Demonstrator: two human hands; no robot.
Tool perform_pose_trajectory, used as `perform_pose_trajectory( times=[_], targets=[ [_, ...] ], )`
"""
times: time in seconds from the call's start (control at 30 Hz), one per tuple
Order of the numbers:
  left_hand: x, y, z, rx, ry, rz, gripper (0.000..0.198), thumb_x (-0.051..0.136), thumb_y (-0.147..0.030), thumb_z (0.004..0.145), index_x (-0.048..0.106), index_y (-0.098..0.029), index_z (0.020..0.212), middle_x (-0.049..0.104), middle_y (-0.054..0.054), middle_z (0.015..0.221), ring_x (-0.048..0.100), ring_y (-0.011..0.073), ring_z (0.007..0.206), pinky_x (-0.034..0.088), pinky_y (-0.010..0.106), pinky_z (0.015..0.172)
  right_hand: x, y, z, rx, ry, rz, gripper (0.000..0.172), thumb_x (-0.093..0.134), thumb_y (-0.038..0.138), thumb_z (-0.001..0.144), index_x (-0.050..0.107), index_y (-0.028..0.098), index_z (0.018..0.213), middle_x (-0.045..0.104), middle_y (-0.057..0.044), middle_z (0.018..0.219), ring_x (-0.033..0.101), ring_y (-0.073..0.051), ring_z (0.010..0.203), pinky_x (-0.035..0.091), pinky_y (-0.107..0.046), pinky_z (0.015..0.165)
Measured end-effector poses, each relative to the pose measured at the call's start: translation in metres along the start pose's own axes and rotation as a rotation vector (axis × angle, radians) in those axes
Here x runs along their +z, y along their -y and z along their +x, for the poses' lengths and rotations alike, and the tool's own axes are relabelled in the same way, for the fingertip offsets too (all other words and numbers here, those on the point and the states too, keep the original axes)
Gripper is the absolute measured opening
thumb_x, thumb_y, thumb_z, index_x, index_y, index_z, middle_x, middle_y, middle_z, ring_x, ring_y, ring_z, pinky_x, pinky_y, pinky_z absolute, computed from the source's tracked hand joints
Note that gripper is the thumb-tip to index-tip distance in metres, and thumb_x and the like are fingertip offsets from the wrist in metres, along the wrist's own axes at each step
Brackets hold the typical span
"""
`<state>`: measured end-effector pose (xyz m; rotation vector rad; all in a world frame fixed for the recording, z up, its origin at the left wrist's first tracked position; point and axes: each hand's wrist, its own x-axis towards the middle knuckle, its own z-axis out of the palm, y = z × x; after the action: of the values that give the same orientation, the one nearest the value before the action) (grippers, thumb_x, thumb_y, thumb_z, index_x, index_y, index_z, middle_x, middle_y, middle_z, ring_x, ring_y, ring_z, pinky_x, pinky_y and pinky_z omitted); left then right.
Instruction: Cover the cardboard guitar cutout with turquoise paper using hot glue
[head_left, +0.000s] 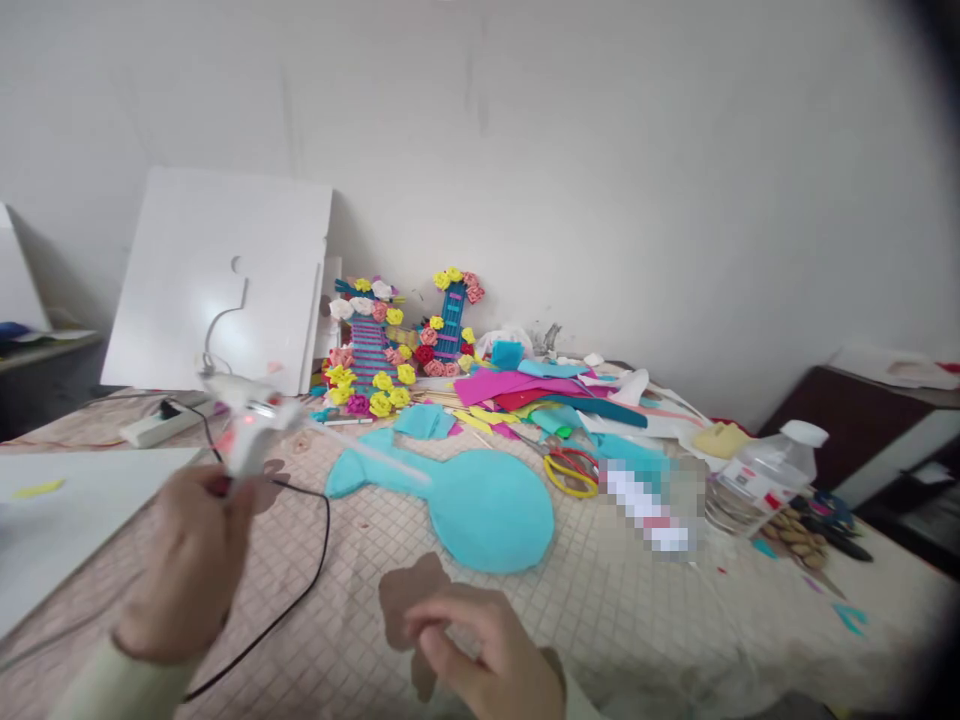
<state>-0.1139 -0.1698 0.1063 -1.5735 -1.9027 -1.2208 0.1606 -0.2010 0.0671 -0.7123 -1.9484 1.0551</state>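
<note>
On the left, my left hand (191, 555) is closed round the handle of a white hot glue gun (251, 425), raised above the table. A pale, translucent glue stick (367, 450) sticks out of it to the right, and a black cord trails down. My right hand (491, 650) is low in the middle, fingers curled with thumb and forefinger close together, and nothing shows in them. Just beyond it lies a turquoise shape (491, 510) with a round body and a narrow neck, flat on the table. The right hand does not touch it.
Scissors (570, 473) and a pile of coloured paper (517, 385) lie behind the shape. Two flower-trimmed pieces (370, 350) lean at the back. A clear plastic bottle (765, 480) stands right. White boards (217, 260) and a power strip (161, 425) are left.
</note>
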Motion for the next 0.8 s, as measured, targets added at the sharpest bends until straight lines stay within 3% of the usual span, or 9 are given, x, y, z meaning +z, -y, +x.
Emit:
perform_pose_trajectory(
  times=[0.07, 0.17, 0.2, 0.23, 0.33, 0.4, 0.5, 0.63, 0.8],
  targets=[
    [0.008, -0.046, -0.034, 0.119, 0.008, -0.198, 0.022, 0.038, -0.041, 0.080, 0.040, -0.020, 0.087, 0.047, 0.006, 0.079, 0.052, 0.0233, 0.070, 0.047, 0.038, 0.062, 0.017, 0.000, 0.009, 0.051, -0.068, 0.152, 0.034, 0.048, 0.038, 0.084, 0.058, 0.016, 0.109, 0.065, -0.008, 0.094, 0.060, -0.017, 0.083, 0.047, -0.027, 0.076],
    [0.022, -0.098, -0.090, 0.063, 0.287, -0.497, 0.021, 0.037, -0.031, 0.084, 0.040, -0.022, 0.103, 0.052, 0.011, 0.095, 0.056, 0.0237, 0.086, 0.051, 0.038, 0.068, 0.037, -0.003, 0.016, 0.106, -0.263, 0.393, 0.050, 0.052, 0.049, 0.079, 0.049, 0.018, 0.119, 0.057, -0.009, 0.110, 0.054, -0.020, 0.100, 0.043, -0.032, 0.088],
    [0.026, -0.108, -0.107, 0.028, 0.448, -0.578, 0.024, 0.032, -0.027, 0.087, 0.040, -0.026, 0.109, 0.051, 0.012, 0.105, 0.054, 0.0243, 0.097, 0.050, 0.040, 0.076, 0.039, -0.005, 0.016, 0.148, -0.314, 0.483, 0.048, 0.051, 0.050, 0.079, 0.050, 0.019, 0.116, 0.056, -0.008, 0.111, 0.053, -0.020, 0.101, 0.042, -0.033, 0.090],
    [0.028, -0.114, -0.122, 0.000, 0.462, -0.610, 0.029, 0.026, -0.025, 0.087, 0.038, -0.029, 0.113, 0.049, 0.014, 0.112, 0.052, 0.0253, 0.104, 0.048, 0.043, 0.080, 0.039, -0.007, 0.015, 0.195, -0.364, 0.575, 0.043, 0.050, 0.049, 0.080, 0.052, 0.020, 0.111, 0.057, -0.007, 0.108, 0.054, -0.019, 0.099, 0.042, -0.033, 0.089],
    [0.021, -0.113, -0.139, 0.219, 0.624, -0.495, 0.060, 0.038, -0.027, 0.084, 0.012, -0.037, 0.136, 0.040, 0.014, 0.132, 0.041, 0.0322, 0.118, 0.036, 0.054, 0.091, 0.027, -0.013, 0.004, 0.209, -0.583, 0.773, 0.027, 0.050, 0.043, 0.082, 0.055, 0.021, 0.097, 0.060, -0.004, 0.091, 0.057, -0.015, 0.081, 0.047, -0.030, 0.076],
    [0.011, -0.102, -0.122, 0.422, 0.714, -0.559, 0.067, 0.047, -0.032, 0.080, 0.011, -0.043, 0.136, 0.048, 0.009, 0.127, 0.046, 0.0321, 0.114, 0.043, 0.050, 0.085, 0.015, -0.015, -0.005, 0.087, -0.695, 0.803, 0.019, 0.053, 0.037, 0.081, 0.056, 0.021, 0.090, 0.058, 0.000, 0.074, 0.055, -0.014, 0.068, 0.046, -0.028, 0.067],
    [0.013, -0.082, -0.063, 0.238, 0.713, -0.423, 0.044, 0.040, -0.035, 0.083, 0.035, -0.038, 0.127, 0.049, 0.004, 0.126, 0.049, 0.0265, 0.111, 0.041, 0.042, 0.090, 0.004, -0.017, -0.020, -0.038, -0.758, 0.851, 0.016, 0.052, 0.038, 0.081, 0.056, 0.023, 0.085, 0.051, 0.003, 0.061, 0.051, -0.012, 0.056, 0.044, -0.029, 0.059],
    [0.071, -0.043, 0.012, -0.008, 0.784, -0.060, 0.038, 0.043, -0.029, 0.084, 0.045, -0.016, 0.119, 0.046, 0.011, 0.128, 0.037, 0.0244, 0.120, 0.029, 0.040, 0.100, 0.011, -0.025, -0.038, -0.044, -0.878, 0.817, 0.021, 0.054, 0.041, 0.080, 0.056, 0.026, 0.095, 0.051, 0.005, 0.056, 0.052, -0.012, 0.051, 0.044, -0.037, 0.075],
    [0.146, 0.011, 0.036, -0.259, 0.818, 0.081, 0.030, 0.055, -0.026, 0.080, 0.053, -0.014, 0.108, 0.054, 0.010, 0.113, 0.053, 0.0245, 0.099, 0.043, 0.048, 0.083, 0.002, -0.051, -0.047, 0.022, -1.146, 0.722, 0.038, 0.063, 0.037, 0.073, 0.052, 0.021, 0.105, 0.054, 0.004, 0.058, 0.058, -0.017, 0.065, 0.042, -0.038, 0.078]
  ],
)
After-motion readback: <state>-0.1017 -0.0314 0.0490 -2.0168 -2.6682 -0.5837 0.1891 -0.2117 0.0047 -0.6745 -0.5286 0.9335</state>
